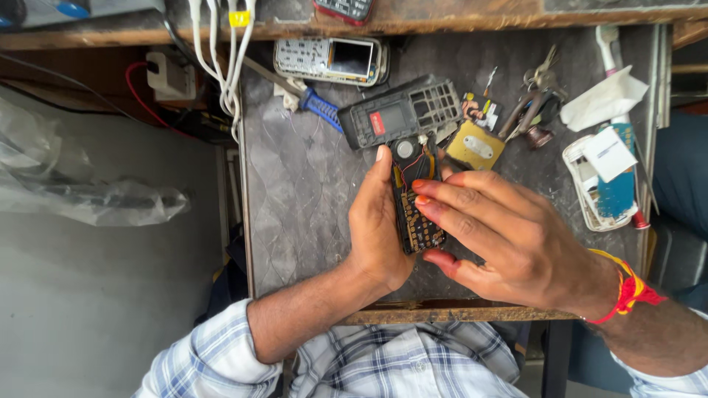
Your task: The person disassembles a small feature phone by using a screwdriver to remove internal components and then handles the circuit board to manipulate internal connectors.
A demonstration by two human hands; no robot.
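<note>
Circuit board [415,214] held upright over the grey surface [310,191], near its front edge; lower end hidden behind right fingers [450,197], components too small to read. Left hand [377,228] cups its left edge; right hand [509,236] pinches it from the right. Black phone frame [402,112] lies just beyond.

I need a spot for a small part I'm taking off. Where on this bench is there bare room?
Bare grey benchtop lies left of the left hand, below the blue-handled tool. The right side is crowded: black phone frame, keys, white phone shell.
</note>
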